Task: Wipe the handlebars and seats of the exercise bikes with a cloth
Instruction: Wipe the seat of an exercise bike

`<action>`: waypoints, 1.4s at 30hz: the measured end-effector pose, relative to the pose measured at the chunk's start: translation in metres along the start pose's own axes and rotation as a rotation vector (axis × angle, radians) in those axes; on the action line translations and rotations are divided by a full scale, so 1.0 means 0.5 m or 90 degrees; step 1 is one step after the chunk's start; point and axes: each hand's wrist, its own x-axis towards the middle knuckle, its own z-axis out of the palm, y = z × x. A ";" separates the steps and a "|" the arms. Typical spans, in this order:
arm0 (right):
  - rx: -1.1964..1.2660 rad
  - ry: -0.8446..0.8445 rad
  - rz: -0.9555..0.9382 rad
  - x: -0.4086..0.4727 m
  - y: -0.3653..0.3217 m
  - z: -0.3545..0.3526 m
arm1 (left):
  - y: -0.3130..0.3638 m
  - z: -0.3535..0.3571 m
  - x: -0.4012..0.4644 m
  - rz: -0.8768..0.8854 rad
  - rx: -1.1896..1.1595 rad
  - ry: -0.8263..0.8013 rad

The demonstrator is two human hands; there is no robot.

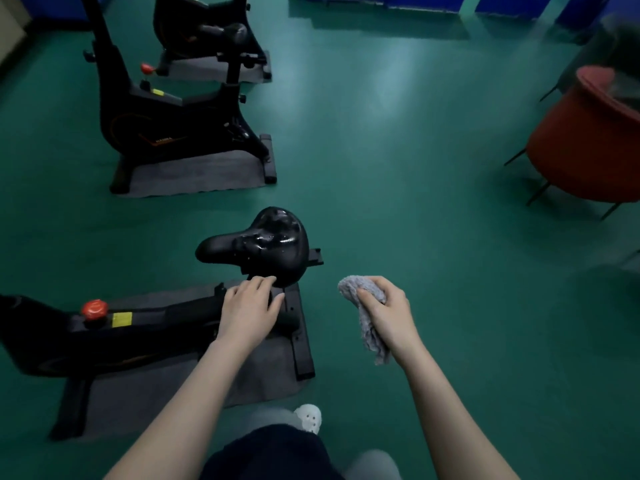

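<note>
A glossy black seat of the nearest exercise bike sits in the middle of the view. My left hand reaches under the seat's near edge, fingertips touching it, fingers fairly straight. To the right of the seat, apart from it, my right hand grips a bunched grey cloth whose tail hangs down. The handlebars of this bike are out of view to the left.
Two more black exercise bikes stand on grey mats further back on the left. A red armchair sits at the right. Green floor spreads between them. Blue panels line the far wall.
</note>
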 end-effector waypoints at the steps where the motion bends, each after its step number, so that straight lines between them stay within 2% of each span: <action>1: 0.003 -0.012 -0.002 0.024 -0.003 -0.004 | 0.007 0.000 0.011 -0.014 -0.002 0.003; 11: -0.027 -0.227 -0.091 0.304 -0.018 -0.042 | 0.077 0.034 0.092 -0.246 -0.007 0.047; 18: -0.057 -0.399 -0.158 0.482 -0.021 -0.136 | 0.217 0.070 0.133 -0.474 -0.057 0.098; 24: -0.087 -0.505 -0.188 0.578 -0.027 -0.164 | 0.306 0.086 0.177 -0.601 -0.110 0.109; 33: -0.174 -0.686 -0.256 0.668 -0.068 -0.025 | 0.286 0.119 0.216 -0.772 -0.183 0.185; 38: -0.211 -0.750 -0.314 0.708 -0.100 0.076 | 0.255 0.144 0.259 -0.849 -0.287 0.234; 42: -0.232 -0.797 -0.358 0.730 -0.129 0.146 | 0.251 0.163 0.272 -0.884 -0.434 0.304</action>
